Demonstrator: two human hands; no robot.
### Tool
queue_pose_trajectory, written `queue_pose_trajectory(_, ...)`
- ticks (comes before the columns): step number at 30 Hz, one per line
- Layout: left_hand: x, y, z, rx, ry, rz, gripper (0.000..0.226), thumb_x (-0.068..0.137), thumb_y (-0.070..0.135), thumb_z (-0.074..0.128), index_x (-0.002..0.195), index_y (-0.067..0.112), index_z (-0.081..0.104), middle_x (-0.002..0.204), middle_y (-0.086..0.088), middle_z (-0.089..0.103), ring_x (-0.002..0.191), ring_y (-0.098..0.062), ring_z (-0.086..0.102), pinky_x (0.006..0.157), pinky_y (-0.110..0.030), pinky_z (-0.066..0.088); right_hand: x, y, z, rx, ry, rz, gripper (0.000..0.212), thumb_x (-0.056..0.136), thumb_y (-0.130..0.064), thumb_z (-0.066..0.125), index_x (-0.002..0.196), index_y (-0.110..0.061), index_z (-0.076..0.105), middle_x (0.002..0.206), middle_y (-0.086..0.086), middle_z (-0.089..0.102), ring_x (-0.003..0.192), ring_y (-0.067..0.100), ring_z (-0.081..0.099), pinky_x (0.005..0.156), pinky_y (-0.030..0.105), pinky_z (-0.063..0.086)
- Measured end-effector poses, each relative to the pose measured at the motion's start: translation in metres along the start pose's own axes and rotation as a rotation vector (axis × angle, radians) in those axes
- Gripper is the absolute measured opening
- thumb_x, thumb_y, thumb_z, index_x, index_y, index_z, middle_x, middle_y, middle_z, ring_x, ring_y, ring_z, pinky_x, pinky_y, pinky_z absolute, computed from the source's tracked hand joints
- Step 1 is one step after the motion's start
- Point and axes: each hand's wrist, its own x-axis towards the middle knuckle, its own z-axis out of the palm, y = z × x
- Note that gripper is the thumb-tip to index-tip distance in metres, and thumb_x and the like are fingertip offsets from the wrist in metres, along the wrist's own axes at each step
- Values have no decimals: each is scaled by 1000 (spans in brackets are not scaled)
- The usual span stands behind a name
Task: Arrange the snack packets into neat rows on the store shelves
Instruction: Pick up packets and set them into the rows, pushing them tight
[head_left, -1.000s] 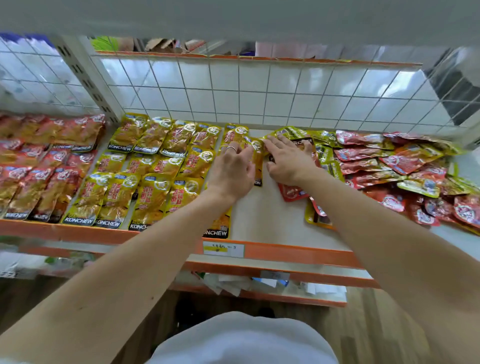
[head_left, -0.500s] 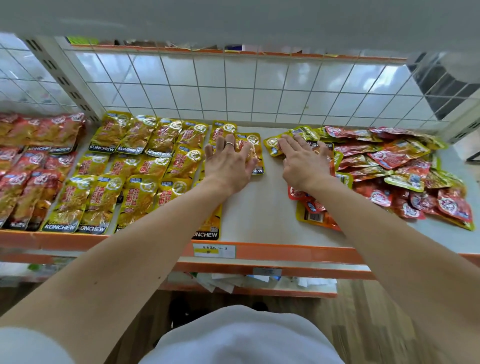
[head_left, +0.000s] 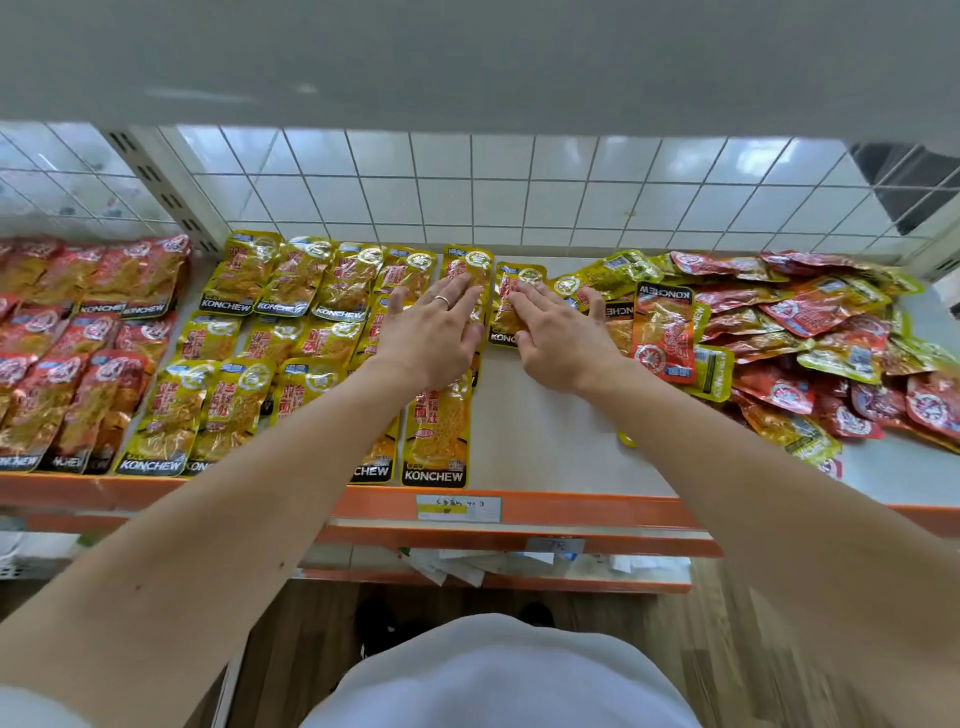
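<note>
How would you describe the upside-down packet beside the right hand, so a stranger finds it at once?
On the orange-edged shelf, look at the untidy pile of red and yellow packets on the right. At its left edge, just right of the right hand, lies an orange-red packet. Its black KONCHEW band lies at the far end and reads upside down, unlike the tidy rows.

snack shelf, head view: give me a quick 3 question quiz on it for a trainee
1. True or false: the left hand lies flat, fingers straight, on yellow packets.
2. The jumbled pile lies: A) left of both hands B) right of both hands C) on the floor.
3. Fill in: the right hand presses a ___ packet.
Key: 1 true; 2 B; 3 yellow.
</note>
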Motion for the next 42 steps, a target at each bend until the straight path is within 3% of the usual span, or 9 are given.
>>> queue_pose_trajectory(11, -6, -5, 6, 3, -16, -17, 58, 106, 49, 16, 160, 30, 6, 168, 12, -1, 155, -14, -3, 120, -55, -1, 19, -4, -7, 6, -70, 57, 62, 99, -18, 33, 158, -19, 17, 168, -5, 6, 153, 13, 8, 119, 56, 1)
queue_pose_trajectory(18, -15, -8, 7, -48, 26, -1, 59, 106, 51, 19, 160, 29, 14, 168, 11, 3, 155, -16, -1, 120, -55, 1, 21, -11, -8, -5, -66, 80, 64, 97, -16, 32, 159, -19, 17, 168, -4, 6, 154, 13, 6, 119, 57, 1)
queue_pose_trajectory(26, -20, 17, -5, -87, 143, 64, 60, 104, 47, 33, 158, 23, 23, 168, 7, 10, 154, -17, 5, 119, -52, 4, -34, -1, -24, 158, 218, 66, 53, 100, -28, 42, 153, -26, 35, 164, -5, 23, 151, 11, 17, 115, 52, 11)
queue_pose_trajectory(34, -9, 82, -6, -54, 140, 255, 65, 99, 51, 43, 156, 24, 28, 167, 6, 18, 152, -19, 15, 119, -49, 11, -114, 76, -35, 191, 314, 322, 53, 99, -27, 48, 151, -26, 39, 163, -5, 27, 150, 12, 20, 115, 47, 8)
queue_pose_trajectory(37, 1, 105, -8, -68, 126, 284, 61, 98, 43, 47, 154, 22, 33, 165, 5, 23, 151, -21, 20, 118, -47, 15, -129, 96, -36, 183, 307, 395, 53, 99, -28, 49, 151, -26, 39, 162, -4, 28, 150, 13, 20, 113, 45, 11)
queue_pose_trajectory(40, 18, 115, -12, -109, 100, 238, 57, 97, 32, 48, 152, 17, 37, 162, 0, 32, 148, -25, 26, 117, -46, 21, -128, 103, -42, 183, 264, 382, 57, 97, -19, 51, 152, -28, 35, 162, -3, 28, 149, 17, 21, 109, 45, 16)
queue_pose_trajectory(42, 33, 119, -18, -114, 70, 207, 57, 99, 30, 45, 153, 15, 35, 161, -3, 34, 147, -27, 29, 117, -45, 21, -119, 103, -51, 62, 168, 267, 75, 89, -4, 49, 154, -34, 27, 165, -4, 19, 150, 20, 16, 109, 51, 20)
